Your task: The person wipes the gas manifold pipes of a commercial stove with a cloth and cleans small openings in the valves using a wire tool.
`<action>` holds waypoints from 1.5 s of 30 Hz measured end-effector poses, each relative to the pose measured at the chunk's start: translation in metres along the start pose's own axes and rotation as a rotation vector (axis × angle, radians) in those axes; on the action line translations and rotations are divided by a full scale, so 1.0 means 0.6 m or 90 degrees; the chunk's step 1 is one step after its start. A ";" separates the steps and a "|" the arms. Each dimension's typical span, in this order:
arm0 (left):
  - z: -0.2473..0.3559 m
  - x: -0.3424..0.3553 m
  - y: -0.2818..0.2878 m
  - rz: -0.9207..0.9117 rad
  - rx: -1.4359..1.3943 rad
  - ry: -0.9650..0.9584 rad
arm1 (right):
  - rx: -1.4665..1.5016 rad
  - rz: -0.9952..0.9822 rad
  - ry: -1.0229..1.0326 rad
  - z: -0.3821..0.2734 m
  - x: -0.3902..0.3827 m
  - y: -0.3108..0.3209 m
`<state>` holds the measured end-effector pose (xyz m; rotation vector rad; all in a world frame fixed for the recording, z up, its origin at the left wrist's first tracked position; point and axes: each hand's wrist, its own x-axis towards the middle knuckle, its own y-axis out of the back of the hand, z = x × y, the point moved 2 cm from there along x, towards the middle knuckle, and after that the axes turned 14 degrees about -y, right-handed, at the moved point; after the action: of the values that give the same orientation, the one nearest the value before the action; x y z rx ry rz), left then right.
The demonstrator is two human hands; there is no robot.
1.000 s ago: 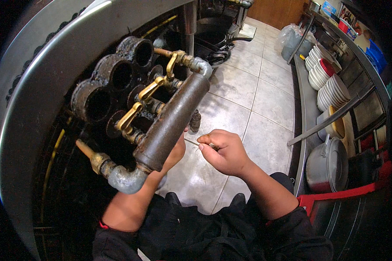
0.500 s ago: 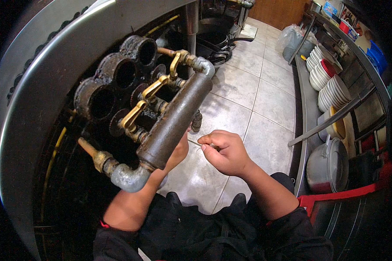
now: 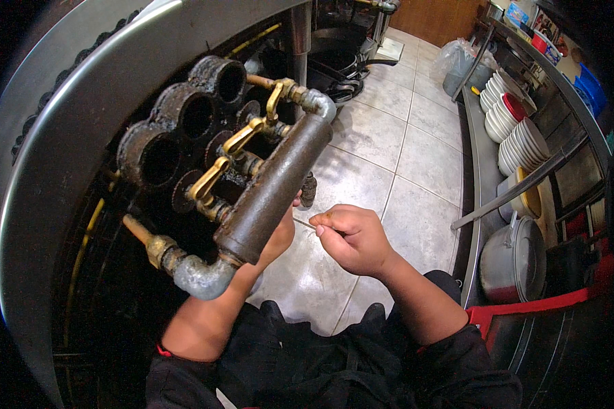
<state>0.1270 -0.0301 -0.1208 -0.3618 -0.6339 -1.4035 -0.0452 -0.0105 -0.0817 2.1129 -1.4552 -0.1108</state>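
Note:
A thick dark pipe (image 3: 280,180) with brass valve levers (image 3: 239,140) juts across the front of a stove at the left. My left hand (image 3: 282,228) is mostly behind this pipe; only its edge and a fingertip show, so its grip is hidden. Beside that fingertip hangs a dark, greasy fitting (image 3: 308,191). To the right of the pipe, over the floor, my right hand (image 3: 353,238) is closed in a pinch, thumb against the bent forefinger. Whatever lies between those fingers is too small to make out.
Sooty round burner openings (image 3: 160,160) and a grey elbow joint (image 3: 203,278) sit by the valves. Black pans (image 3: 334,54) are stacked beyond. Along the right runs a metal shelf (image 3: 483,163) bearing white bowls (image 3: 522,146) and a lidded pot (image 3: 515,262). Pale tiles (image 3: 423,225) cover the floor.
My right fingers have shifted slightly, and the small brass-coloured bit seen in the right hand before is now hidden. The left arm stays nearly where it was.

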 end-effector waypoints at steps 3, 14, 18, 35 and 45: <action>0.001 -0.001 0.000 0.004 -0.013 0.008 | -0.023 0.010 0.002 -0.002 0.000 0.001; 0.006 -0.002 -0.002 0.016 -0.029 0.022 | -0.007 0.012 0.007 -0.001 -0.003 -0.001; 0.005 -0.006 -0.006 0.017 -0.060 0.044 | 0.009 0.004 0.009 0.000 -0.004 -0.002; 0.043 -0.012 0.126 0.174 -0.053 0.195 | 0.022 0.204 0.054 -0.135 -0.003 0.034; 0.167 0.074 0.210 0.223 0.518 -0.054 | -0.380 0.066 0.225 -0.349 0.075 0.079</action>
<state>0.2325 0.0124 0.0012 0.1204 -1.0895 -0.7124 0.0113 0.0223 0.1276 1.4834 -1.1380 -0.1099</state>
